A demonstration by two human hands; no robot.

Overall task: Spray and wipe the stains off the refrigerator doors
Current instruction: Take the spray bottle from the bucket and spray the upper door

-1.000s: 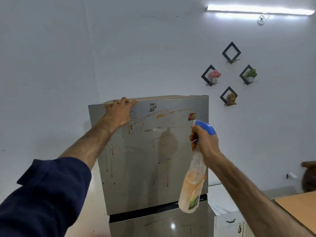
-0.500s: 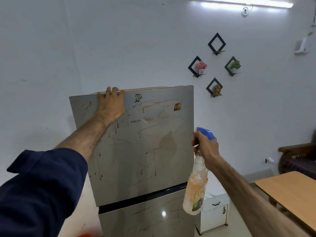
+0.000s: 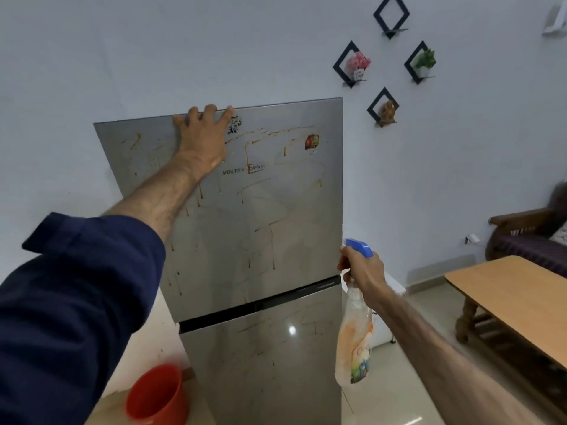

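A pale wall (image 3: 245,41) stands behind everything, with four black diamond shelves (image 3: 391,16) fixed to it at the upper right; one holds pink flowers (image 3: 358,62), one a green plant (image 3: 425,60), one a small brown figure (image 3: 387,111). Against this wall stands the refrigerator (image 3: 264,357), silver, with an upper door (image 3: 276,216) and a lower door (image 3: 264,378) parted by a dark gap.

From my head camera, the upper door carries orange-brown stains (image 3: 273,134): a long streak near its top edge and thin drips running down toward its bottom edge. Fainter lines mark the lower door too. A round sticker (image 3: 311,142) sits near the upper door's top right corner.

My left hand (image 3: 204,139) lies flat on the upper door at its top edge, fingers spread, the fingertips reaching the rim. My dark blue sleeve (image 3: 76,302) fills the lower left.

My right hand (image 3: 363,271) grips the neck of the spray bottle (image 3: 354,342), just beside the right edge of the doors, level with the gap between them. Its blue nozzle (image 3: 359,247) points toward the refrigerator; the bottle hangs below my fist, its liquid seemingly orange, though the blur leaves that unsure.

On the floor (image 3: 395,394) by the lower left corner of the refrigerator stands a red bucket (image 3: 156,397). At the right is a wooden tabletop (image 3: 515,296), with a dark chair (image 3: 534,237) beyond it.
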